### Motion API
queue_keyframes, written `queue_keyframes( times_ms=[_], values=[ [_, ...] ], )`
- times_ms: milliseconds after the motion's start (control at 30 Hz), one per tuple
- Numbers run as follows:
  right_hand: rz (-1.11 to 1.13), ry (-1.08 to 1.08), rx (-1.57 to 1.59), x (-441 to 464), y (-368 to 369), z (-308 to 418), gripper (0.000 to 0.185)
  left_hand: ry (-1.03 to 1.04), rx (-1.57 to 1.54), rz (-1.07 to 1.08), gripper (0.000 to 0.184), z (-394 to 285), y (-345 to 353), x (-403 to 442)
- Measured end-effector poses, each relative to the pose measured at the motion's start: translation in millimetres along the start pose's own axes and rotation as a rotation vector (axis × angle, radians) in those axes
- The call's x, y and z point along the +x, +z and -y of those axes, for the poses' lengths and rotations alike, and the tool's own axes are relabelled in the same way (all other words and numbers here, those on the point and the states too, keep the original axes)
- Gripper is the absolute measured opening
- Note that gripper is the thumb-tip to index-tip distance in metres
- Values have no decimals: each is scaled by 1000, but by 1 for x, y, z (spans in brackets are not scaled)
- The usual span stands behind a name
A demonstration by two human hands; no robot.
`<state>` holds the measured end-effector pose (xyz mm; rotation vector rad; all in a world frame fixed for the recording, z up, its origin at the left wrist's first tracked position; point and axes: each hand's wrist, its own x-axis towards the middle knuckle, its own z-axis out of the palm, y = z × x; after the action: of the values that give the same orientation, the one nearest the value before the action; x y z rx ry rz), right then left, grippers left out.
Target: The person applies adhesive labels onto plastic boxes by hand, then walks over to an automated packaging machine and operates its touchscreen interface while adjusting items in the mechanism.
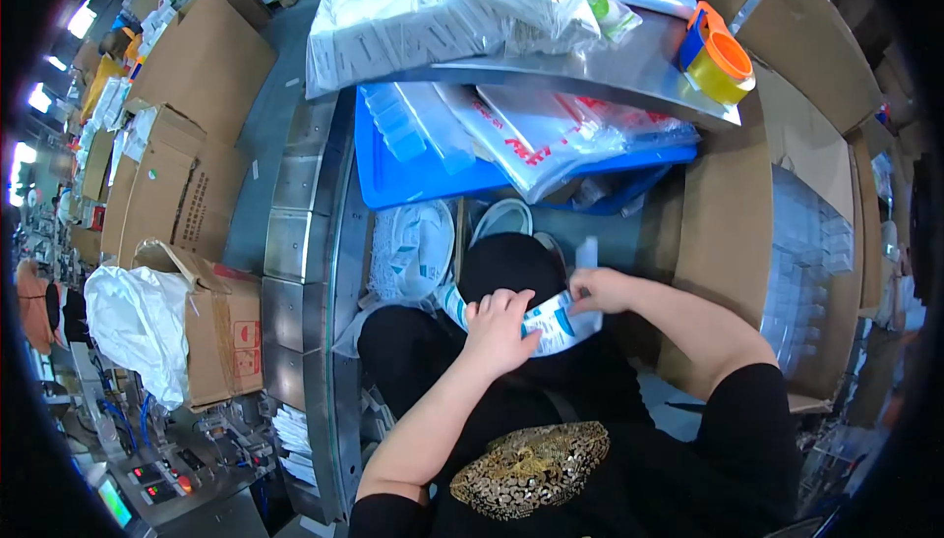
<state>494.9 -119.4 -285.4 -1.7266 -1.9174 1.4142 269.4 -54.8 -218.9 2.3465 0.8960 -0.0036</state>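
Note:
A white strip with teal print lies across my lap, over the dark-clothed knee. My left hand rests over it from the left, its fingers bent and its thumb along the printed face. At the strip's right end, my right hand pinches the edge between thumb and fingers. A small translucent piece stands up just above that hand; what it belongs to I cannot make out. Left of the knee, more of the same white-and-teal strip lies looped in a container.
A metal shelf ahead carries bagged white boxes and tape rolls. Beneath it sits a blue tray of plastic bags. An open carton with clear plastic pieces stands right; other cartons stand left, beyond a metal frame.

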Motion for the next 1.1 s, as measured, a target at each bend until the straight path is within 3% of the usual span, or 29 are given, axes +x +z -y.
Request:
queue_keyframes(
  times_ms=[67,133,167,200,267,300,367,433,500,567,633,700,833,933,967,1000,1067,1100],
  values=[
    [56,41,-9,-4,-4,5,25,42,54,-60,51,-3,8,3],
    [-106,-174,-30,-2,-18,24,26,68,30,-111,48,-2,18,8],
    [-129,-96,69,0,-32,41,22,48,-8,-94,47,-1,19,14],
    [-157,-96,50,8,-44,52,22,18,-28,-36,42,3,12,23],
    [-206,-300,-171,27,-64,70,18,-199,-360,282,37,21,-17,41],
    [-310,-323,-256,40,-68,75,19,-120,-550,269,33,38,-26,50],
    [-588,-360,-443,63,-71,83,25,-236,-343,298,32,64,-59,68],
    [-586,-453,-278,73,-84,108,28,-116,-111,195,32,128,-55,91],
    [-193,-374,-249,62,-107,143,24,-213,142,404,39,184,-39,125],
    [-557,-738,-382,51,-124,145,25,-263,335,364,47,236,-6,147],
    [-640,-674,-367,40,-166,149,24,197,546,-207,49,266,9,163],
    [-711,-615,-342,41,-199,150,23,176,453,-193,49,279,5,186],
    [-756,-469,-454,48,-243,170,25,-64,113,-77,49,259,-27,156],
    [-578,-311,-190,50,-262,192,25,-332,61,-101,49,212,-77,96],
    [-419,-213,-26,48,-268,193,32,-336,151,-54,45,223,-70,73],
    [-420,-217,-24,44,-274,193,32,-339,239,-9,40,238,-52,43],
    [-49,-95,-38,37,-292,192,41,-622,-890,108,46,270,-45,-2],
    [76,-87,-26,35,-308,194,47,-157,-189,34,42,269,-49,-31]
  ],
)
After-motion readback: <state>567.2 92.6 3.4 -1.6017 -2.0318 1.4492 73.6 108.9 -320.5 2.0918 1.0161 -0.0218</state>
